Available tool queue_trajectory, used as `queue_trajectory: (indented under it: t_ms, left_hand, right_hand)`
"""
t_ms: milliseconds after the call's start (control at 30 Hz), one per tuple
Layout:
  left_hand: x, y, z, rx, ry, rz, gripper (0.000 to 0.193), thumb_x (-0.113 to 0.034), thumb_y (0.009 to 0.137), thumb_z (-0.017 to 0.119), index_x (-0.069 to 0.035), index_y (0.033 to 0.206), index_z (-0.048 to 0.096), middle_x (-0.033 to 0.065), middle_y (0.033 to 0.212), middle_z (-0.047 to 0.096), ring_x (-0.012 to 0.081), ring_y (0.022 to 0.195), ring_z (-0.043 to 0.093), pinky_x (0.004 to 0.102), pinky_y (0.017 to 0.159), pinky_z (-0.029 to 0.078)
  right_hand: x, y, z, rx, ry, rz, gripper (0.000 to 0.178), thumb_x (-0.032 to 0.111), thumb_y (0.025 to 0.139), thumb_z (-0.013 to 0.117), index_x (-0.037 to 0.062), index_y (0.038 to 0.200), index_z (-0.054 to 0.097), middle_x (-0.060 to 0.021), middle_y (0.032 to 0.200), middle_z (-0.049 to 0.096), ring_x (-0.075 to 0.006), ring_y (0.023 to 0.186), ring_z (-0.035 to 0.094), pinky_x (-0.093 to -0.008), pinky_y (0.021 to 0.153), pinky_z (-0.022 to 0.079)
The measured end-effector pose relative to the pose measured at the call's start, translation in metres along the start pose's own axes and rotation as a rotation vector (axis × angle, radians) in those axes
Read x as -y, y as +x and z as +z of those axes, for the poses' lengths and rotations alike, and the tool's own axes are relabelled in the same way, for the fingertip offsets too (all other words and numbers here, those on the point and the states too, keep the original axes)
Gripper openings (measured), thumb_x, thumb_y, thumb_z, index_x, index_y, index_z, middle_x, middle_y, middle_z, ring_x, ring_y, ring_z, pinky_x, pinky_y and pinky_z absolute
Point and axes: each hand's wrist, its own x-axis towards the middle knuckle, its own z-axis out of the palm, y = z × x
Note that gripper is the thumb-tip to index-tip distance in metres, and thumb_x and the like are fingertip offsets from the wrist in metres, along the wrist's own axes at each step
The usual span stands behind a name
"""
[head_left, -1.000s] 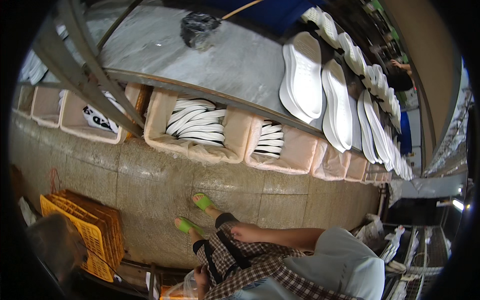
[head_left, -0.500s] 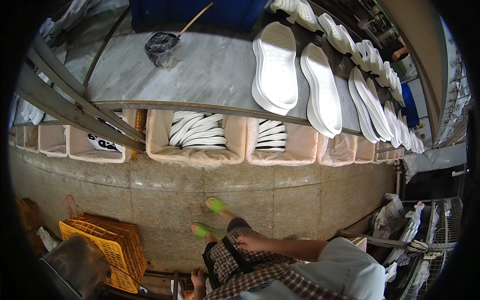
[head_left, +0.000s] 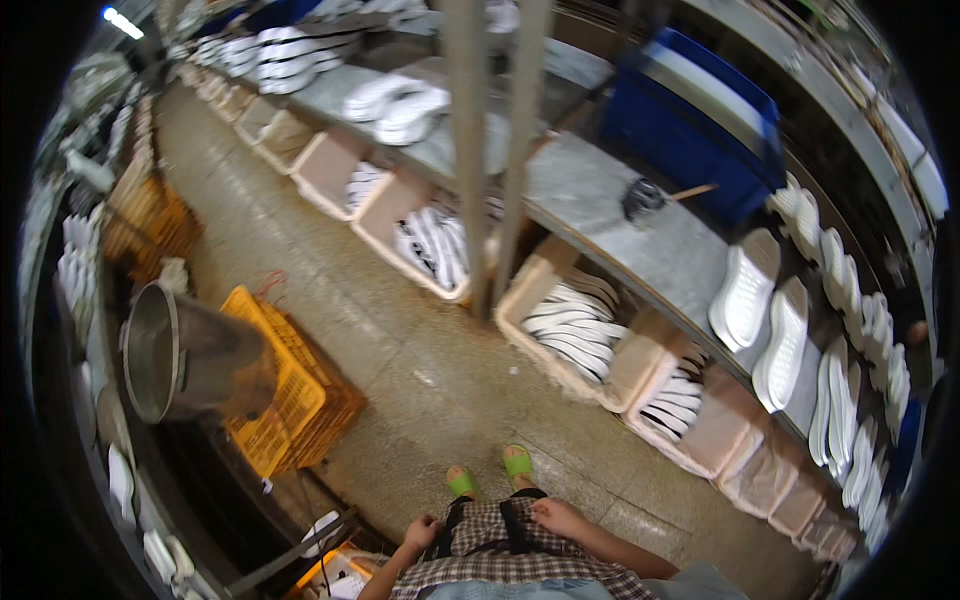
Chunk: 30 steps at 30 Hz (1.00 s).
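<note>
Worn, stained floor (head_left: 420, 400) runs along the front of a long grey counter (head_left: 590, 190) in a crowded workshop, where a person in a checked garment (head_left: 480, 537) stands on the near side of the counter. Well apart from the counter, the garment covers the person's front, with the left hand (head_left: 425, 530) beside its edge and the right hand (head_left: 558, 518) over its other side. The fingers of each hand look loosely curled; whether they are clamped on the cloth cannot be told.

A little closer to the counter, bright green slippers (head_left: 517, 462) show on the person's feet. Across the floor from the counter's left stretch, yellow crates (head_left: 285, 410) sit stacked, overlapped in view by a round grey bucket (head_left: 215, 350); what supports the bucket is unclear.

Below the counter's front edge stands a line of pale, lined bins (head_left: 640, 365), several filled with white, dark-edged pieces (head_left: 575, 330). Upright metal posts (head_left: 468, 150) rise along the counter's front. On the counter's right part lie large white shoe soles (head_left: 745, 295). Midway along the counter rests a dark, plastic-wrapped bundle (head_left: 643, 200) with a thin stick (head_left: 695, 192), and toward the counter's back stands a blue bin (head_left: 690, 130).

Farthest off, stacked white soles (head_left: 290, 60) crowd the counter's left stretch, and a tube lamp (head_left: 122, 22) glows beyond it.
</note>
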Motion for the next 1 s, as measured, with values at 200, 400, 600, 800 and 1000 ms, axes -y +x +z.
queue_trajectory:
  t_ms: [200,400,600,800,1000]
  left_hand:
    - [0.036,0.019,-0.034,-0.173,-0.13,0.094,0.032,-0.028,0.082,0.059,0.0,0.097,0.06,0.0151,0.089,0.065,0.0283,0.085,0.062,0.0364,0.077,0.047]
    - [0.114,0.036,-0.06,-0.26,-0.228,0.065,0.031,-0.03,0.079,0.059,-0.001,0.092,0.061,0.0164,0.087,0.064,0.0309,0.084,0.061,0.0382,0.075,0.048]
    - [0.223,0.071,-0.053,-0.257,-0.137,-0.083,0.029,-0.027,0.078,0.061,-0.002,0.091,0.061,0.0161,0.085,0.063,0.0279,0.079,0.061,0.0394,0.07,0.048]
    - [0.218,0.065,-0.059,-0.178,-0.187,-0.257,0.029,-0.025,0.081,0.059,-0.002,0.096,0.06,0.0153,0.085,0.063,0.0262,0.075,0.06,0.0391,0.068,0.048]
    - [0.11,0.07,-0.106,-0.116,-0.257,-0.309,0.029,-0.024,0.083,0.057,-0.001,0.102,0.058,0.0148,0.085,0.062,0.025,0.073,0.059,0.0389,0.067,0.048]
  right_hand:
    - [0.085,0.007,-0.003,-0.111,-0.305,-0.154,0.038,0.028,0.08,0.058,0.0047,0.11,0.057,-0.0176,0.103,0.061,-0.0316,0.094,0.059,-0.0394,0.079,0.047]
    - [0.134,0.039,0.019,-0.071,-0.475,-0.455,0.04,0.029,0.082,0.057,0.0046,0.113,0.054,-0.0183,0.106,0.058,-0.033,0.099,0.055,-0.0395,0.083,0.045]
    - [0.222,0.032,0.018,-0.02,-0.609,-0.476,0.041,0.03,0.082,0.056,0.0041,0.114,0.053,-0.0182,0.106,0.058,-0.0338,0.099,0.055,-0.0418,0.084,0.045]
    - [0.23,0.077,0.008,0.019,-0.665,-0.494,0.038,0.027,0.082,0.056,0.0047,0.113,0.054,-0.0189,0.103,0.059,-0.0349,0.096,0.056,-0.0429,0.082,0.045]
    - [0.251,0.13,-0.023,0.184,-0.663,-0.282,0.035,0.024,0.079,0.055,0.0033,0.107,0.058,-0.021,0.105,0.058,-0.0353,0.098,0.055,-0.0432,0.084,0.044]
